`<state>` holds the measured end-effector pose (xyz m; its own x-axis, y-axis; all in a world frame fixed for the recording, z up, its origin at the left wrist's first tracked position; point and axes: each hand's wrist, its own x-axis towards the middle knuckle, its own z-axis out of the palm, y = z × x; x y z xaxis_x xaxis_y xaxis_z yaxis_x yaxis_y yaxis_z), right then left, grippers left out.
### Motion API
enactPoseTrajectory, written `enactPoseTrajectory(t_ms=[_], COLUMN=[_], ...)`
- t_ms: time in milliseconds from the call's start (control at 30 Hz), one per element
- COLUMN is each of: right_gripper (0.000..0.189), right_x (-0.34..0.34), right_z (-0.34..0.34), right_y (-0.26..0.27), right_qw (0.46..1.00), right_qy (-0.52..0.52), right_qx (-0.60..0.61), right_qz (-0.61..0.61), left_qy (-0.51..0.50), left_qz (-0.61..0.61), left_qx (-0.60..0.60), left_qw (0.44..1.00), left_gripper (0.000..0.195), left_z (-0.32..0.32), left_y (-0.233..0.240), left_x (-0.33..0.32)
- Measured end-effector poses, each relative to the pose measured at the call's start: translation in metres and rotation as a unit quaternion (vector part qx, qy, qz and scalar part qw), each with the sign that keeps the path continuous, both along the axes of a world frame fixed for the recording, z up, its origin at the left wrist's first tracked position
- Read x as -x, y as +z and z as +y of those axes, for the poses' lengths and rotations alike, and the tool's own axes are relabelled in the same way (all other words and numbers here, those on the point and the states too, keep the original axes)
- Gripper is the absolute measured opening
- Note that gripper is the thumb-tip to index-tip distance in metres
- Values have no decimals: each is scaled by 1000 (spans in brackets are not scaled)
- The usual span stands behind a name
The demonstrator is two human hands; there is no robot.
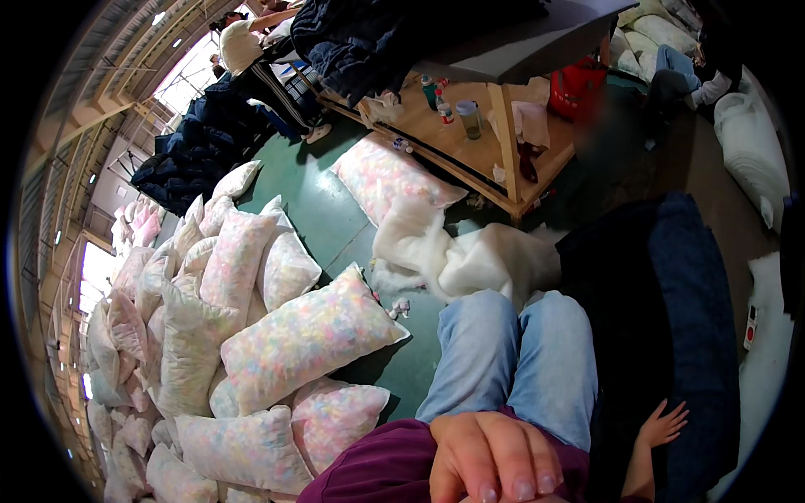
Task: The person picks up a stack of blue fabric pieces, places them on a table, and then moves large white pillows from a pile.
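Close to the camera at the bottom, my left hand (487,453) is bent with its fingers together and pointing down. Its fingertips rest on a strip of bare skin at the picture's lower edge; the palm is hidden. Further right, my right hand (663,424) has its fingers spread and holds nothing visible. It is over a long spread of dark navy fabric (692,302) beside my legs; whether it presses on the cloth I cannot tell. My legs in light blue jeans (553,352) stretch ahead, with white fibre batting (490,264) bunched beyond the knees.
Pillows filled with pastel scraps (308,342) pile up on the left; one pillow (390,173) lies by a wooden table frame (503,144). Bottles and a red bag (575,88) sit on its shelf. A person (242,47) stands behind. White rolls (751,144) lie right.
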<state>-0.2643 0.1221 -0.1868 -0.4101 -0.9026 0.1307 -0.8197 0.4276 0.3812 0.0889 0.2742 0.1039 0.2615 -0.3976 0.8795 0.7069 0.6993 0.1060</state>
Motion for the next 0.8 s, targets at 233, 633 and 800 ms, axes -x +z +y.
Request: enactPoseTrajectory(t_ms=[233, 633, 800], right_gripper=[60, 60, 60], right_x=[-2, 7, 5], right_z=[0, -1, -1], right_y=[1, -6, -7], right_qw=[1000, 1000, 1000], right_qy=[-1, 5, 10], right_qx=[-5, 6, 12], right_qz=[-1, 9, 1], left_qy=[27, 15, 16], left_qz=[-6, 42, 56], left_qx=[7, 18, 2], left_qw=[1000, 999, 998], left_gripper=[43, 60, 60], left_z=[5, 9, 17], left_y=[-5, -5, -6], left_x=[-2, 16, 21])
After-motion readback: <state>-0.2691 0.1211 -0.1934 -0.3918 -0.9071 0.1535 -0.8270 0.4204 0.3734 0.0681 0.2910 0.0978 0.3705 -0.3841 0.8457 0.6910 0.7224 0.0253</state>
